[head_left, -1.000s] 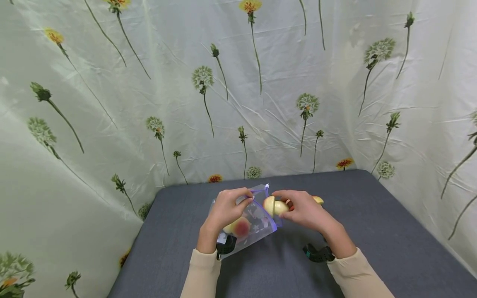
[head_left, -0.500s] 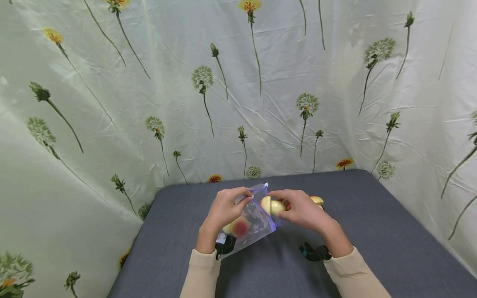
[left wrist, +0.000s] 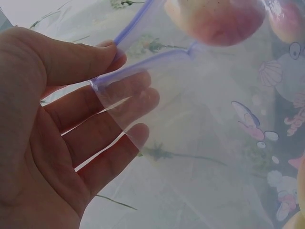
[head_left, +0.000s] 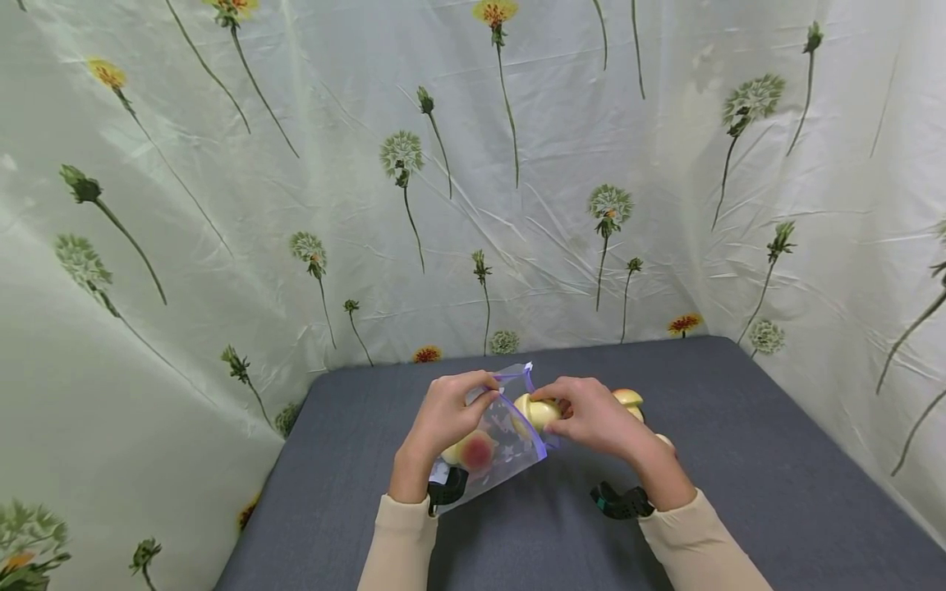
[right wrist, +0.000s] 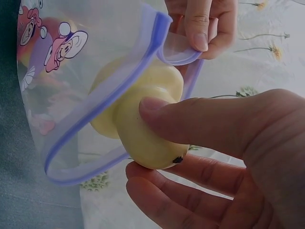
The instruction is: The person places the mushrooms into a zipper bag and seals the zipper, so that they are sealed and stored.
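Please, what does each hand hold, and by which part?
The left hand pinches the clear bag at its purple rim; the right hand holds the pale yellow object by its dark-spotted end.

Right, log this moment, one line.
left hand: pinches bag edge | right hand: holds yellow piece at bag mouth | inside bag: reddish piece

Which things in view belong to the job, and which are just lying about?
In the job:
left hand
clear zip bag
right hand
yellow piece in its grip
reddish fruit inside the bag

Apparently just lying about:
loose pieces near the right wrist, possibly next
flowered cloth
grey table
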Demonstrator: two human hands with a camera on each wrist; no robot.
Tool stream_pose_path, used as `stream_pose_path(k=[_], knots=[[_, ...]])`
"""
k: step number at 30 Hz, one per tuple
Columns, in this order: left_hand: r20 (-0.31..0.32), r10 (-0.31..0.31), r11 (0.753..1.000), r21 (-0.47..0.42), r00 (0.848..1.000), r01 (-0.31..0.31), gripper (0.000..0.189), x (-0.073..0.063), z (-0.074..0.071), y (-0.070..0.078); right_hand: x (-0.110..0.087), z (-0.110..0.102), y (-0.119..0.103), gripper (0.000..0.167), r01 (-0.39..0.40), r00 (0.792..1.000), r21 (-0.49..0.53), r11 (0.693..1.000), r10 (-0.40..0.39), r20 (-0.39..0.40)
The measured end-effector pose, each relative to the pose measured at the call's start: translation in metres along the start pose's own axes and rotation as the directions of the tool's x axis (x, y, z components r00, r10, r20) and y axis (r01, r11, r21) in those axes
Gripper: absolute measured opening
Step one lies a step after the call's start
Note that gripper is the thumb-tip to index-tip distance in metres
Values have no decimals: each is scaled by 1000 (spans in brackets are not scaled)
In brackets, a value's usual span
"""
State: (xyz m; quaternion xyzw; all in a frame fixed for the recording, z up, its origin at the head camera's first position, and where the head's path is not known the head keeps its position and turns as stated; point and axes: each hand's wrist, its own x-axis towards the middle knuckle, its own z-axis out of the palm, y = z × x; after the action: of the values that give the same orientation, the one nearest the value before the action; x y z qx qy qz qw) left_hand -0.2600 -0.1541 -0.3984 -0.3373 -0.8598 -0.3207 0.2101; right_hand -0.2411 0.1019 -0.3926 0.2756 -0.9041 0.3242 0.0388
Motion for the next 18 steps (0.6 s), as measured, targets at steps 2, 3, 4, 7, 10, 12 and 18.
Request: stream_pose_path(k=[2,3,4,7,10,12,18], knots=[[-1,0,1000,1,1000,0,5,0,0,0,0,1,0,40,7,1000,4,1000,-7,1],[1,-1,1000,0,1000,1,5,0,0,0,0,2,0,40,11,1000,5,1000,-11,1],[2,0,1000,-2,1000,0,4,0,0,-1,0,2,0,40,14,1000,7,1000,-14,2],[10,-1,1000,-8,1000,1,2,0,-1,-1,0,4,-1,39,27,1000,6,1000,-27,-1],[14,-2,1000,-8,1000,3,5,0,-1,-1,0,5,-1,38,37,999,-1,999,-37,-5],[9,-6,1000,-6,1000,6,3,0,-1,-1,0,5,-1,38,41,999,-4,999,-41,-6],[-16,-9,1000,-4,1000,9,5,-1,-1,-1,1,4,0,35,42,999,-1,999,-42,14]])
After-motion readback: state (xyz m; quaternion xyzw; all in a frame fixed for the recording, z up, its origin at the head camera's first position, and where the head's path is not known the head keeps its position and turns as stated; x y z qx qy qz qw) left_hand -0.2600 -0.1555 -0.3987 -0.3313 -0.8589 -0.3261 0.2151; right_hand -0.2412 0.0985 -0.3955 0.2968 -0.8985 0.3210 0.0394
